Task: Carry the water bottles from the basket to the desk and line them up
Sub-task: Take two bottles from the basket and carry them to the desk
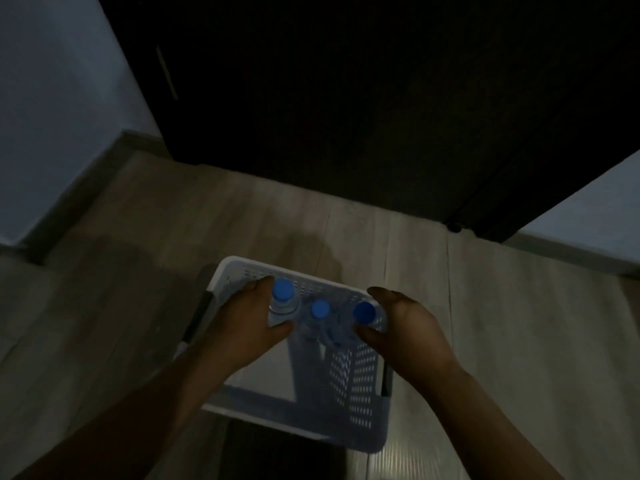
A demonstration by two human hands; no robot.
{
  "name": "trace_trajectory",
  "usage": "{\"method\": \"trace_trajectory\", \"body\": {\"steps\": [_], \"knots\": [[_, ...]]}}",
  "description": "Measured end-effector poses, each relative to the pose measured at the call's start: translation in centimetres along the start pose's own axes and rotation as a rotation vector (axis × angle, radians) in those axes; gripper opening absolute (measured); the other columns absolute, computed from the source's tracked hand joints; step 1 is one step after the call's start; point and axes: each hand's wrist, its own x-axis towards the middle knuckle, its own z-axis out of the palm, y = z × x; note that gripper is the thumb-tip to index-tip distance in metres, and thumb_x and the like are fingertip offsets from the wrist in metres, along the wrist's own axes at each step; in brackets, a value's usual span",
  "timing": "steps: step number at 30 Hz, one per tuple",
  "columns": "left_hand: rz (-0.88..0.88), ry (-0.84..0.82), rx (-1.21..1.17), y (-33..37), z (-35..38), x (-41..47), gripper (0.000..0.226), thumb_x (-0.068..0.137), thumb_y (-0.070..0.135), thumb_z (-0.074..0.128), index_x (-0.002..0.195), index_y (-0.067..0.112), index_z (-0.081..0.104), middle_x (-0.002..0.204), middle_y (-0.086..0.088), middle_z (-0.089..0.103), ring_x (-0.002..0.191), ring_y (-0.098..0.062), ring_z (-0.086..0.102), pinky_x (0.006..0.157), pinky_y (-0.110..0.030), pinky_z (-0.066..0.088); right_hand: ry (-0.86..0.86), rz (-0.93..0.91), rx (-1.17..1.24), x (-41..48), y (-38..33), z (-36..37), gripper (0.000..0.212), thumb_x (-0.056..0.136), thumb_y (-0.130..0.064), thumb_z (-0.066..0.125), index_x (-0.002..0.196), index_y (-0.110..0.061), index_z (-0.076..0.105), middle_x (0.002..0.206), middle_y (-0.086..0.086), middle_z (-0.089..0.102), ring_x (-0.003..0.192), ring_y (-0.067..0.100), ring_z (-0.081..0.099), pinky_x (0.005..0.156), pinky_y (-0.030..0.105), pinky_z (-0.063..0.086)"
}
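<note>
Left hand (242,323) grips the left bottle (283,296). Right hand (405,327) curves around the right bottle (363,311); I cannot tell whether it grasps it. With the middle bottle (320,310) between, all three stand blue-capped in the white basket (360,386) on the floor (138,237).

Both forearms reach forward; left hand (251,322) grips a water bottle (283,293), right hand (407,323) cupped, fingers and thumb curved.

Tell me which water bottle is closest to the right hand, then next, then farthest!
1. Right bottle, between thumb and fingers of the right hand.
2. Middle bottle, centre of the row.
3. Left bottle, held by the left hand.
</note>
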Motion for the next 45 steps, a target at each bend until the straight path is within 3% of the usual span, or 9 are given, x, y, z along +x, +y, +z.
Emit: {"method": "trace_trajectory", "body": {"steps": [5,12,21,28,31,34,40,42,45], "knots": [[0.030,0.027,-0.065,-1.4,1.3,0.5,0.052,0.082,0.025,0.072,0.129,0.017,0.051,0.123,0.002,0.061,0.114,-0.012,0.057,0.100,-0.027,0.045,0.135,-0.045,0.074,0.7,1.4,3.3,0.060,0.084,-0.042,0.066,0.137,-0.023,0.046,0.128,-0.005,0.059,0.106,0.010,0.059,0.084,0.017,0.044],[-0.025,0.112,-0.170,-1.8,2.5,1.4,0.040,0.083,0.033,0.069,0.119,0.024,0.054,0.112,0.004,0.064,0.103,-0.013,0.060,0.094,-0.040,0.050,0.298,-0.171,0.404,0.9,2.7,6.3,0.026,0.084,-0.039,0.063,0.109,-0.041,0.055,0.103,-0.020,0.064,0.095,-0.006,0.060,0.080,0.022,0.054],[0.002,0.194,-0.408,-2.0,3.9,1.2,0.024,0.089,0.036,0.058,0.113,0.032,0.056,0.102,0.016,0.063,0.097,0.003,0.059,0.081,-0.017,0.045,0.435,-0.145,0.656,1.2,2.3,8.7,0.017,0.088,-0.031,0.063,0.102,-0.040,0.059,0.095,-0.031,0.062,0.093,-0.013,0.059,0.071,0.003,0.048],[0.076,0.215,-0.430,-1.5,4.0,0.2,0.012,0.089,0.032,0.058,0.098,0.039,0.055,0.098,0.014,0.064,0.093,0.005,0.060,0.081,-0.016,0.046,0.467,-0.188,0.747,0.7,2.5,8.5,0.018,0.088,-0.025,0.063,0.101,-0.038,0.062,0.099,-0.021,0.067,0.094,-0.003,0.064,0.076,0.013,0.053],[0.073,0.245,-0.456,-1.2,3.7,-0.4,0.015,0.087,0.028,0.060,0.102,0.030,0.058,0.100,0.010,0.064,0.093,0.003,0.060,0.084,-0.020,0.048,0.521,-0.235,0.775,0.1,1.8,7.2,0.012,0.088,-0.021,0.062,0.094,-0.032,0.064,0.091,-0.016,0.067,0.086,0.002,0.065,0.071,0.020,0.056],[0.108,0.365,-0.498,-0.4,2.8,-1.2,0.017,0.086,0.030,0.061,0.101,0.022,0.062,0.091,0.008,0.066,0.088,0.000,0.063,0.073,-0.015,0.051,0.575,-0.291,0.759,-0.5,0.8,5.7,0.005,0.088,-0.028,0.061,0.092,-0.026,0.063,0.087,-0.011,0.065,0.081,0.007,0.064,0.067,0.025,0.055],[0.226,0.482,-0.527,2.4,0.5,-2.5,0.025,0.082,0.048,0.065,0.086,0.024,0.059,0.080,0.012,0.063,0.074,-0.003,0.061,0.066,-0.010,0.046,0.679,-0.383,0.781,-2.2,-2.0,2.6,0.016,0.086,-0.041,0.053,0.091,-0.027,0.060,0.084,-0.010,0.064,0.076,0.008,0.064,0.063,0.017,0.052],[0.244,0.479,-0.606,3.8,-0.7,-3.2,0.021,0.079,0.044,0.060,0.088,0.025,0.058,0.079,0.015,0.063,0.073,-0.001,0.061,0.065,-0.010,0.048,0.710,-0.407,0.809,-2.8,-3.1,0.9,0.024,0.086,-0.041,0.053,0.092,-0.019,0.061,0.085,-0.007,0.065,0.074,0.007,0.064,0.063,0.015,0.051],[0.290,0.491,-0.695,6.1,-2.9,-3.8,0.016,0.079,0.035,0.056,0.088,0.022,0.057,0.076,0.011,0.064,0.069,0.001,0.061,0.064,-0.011,0.049,0.738,-0.458,0.871,-3.4,-4.8,-1.9,0.031,0.086,-0.040,0.053,0.091,-0.010,0.062,0.083,0.002,0.065,0.075,0.015,0.064,0.064,0.024,0.052]]}}
